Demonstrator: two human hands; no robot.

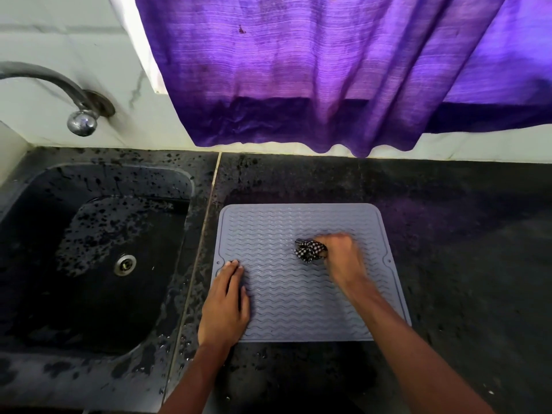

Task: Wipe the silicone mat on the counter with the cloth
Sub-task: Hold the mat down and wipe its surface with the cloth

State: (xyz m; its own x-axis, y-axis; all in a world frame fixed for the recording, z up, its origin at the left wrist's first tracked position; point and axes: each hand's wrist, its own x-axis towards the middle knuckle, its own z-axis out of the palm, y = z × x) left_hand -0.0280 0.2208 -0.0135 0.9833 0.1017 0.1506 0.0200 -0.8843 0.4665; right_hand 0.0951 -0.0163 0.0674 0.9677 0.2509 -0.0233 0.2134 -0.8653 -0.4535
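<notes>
A grey silicone mat (286,309) with wavy ridges lies flat on the dark counter (448,234), right of the sink. My right hand (343,255) grips a bunched black-and-white checked cloth (309,250) and holds it against the mat's upper middle; the hand is motion-blurred. My left hand (225,303) rests flat on the mat's left edge with straight fingers, pressing it down.
A dark wet sink (44,234) with a metal drain (125,265) sits to the left. A metal tap (80,121) juts from the white wall above it. A purple curtain (298,70) hangs over the counter's back edge. Water drops speckle the counter around the mat.
</notes>
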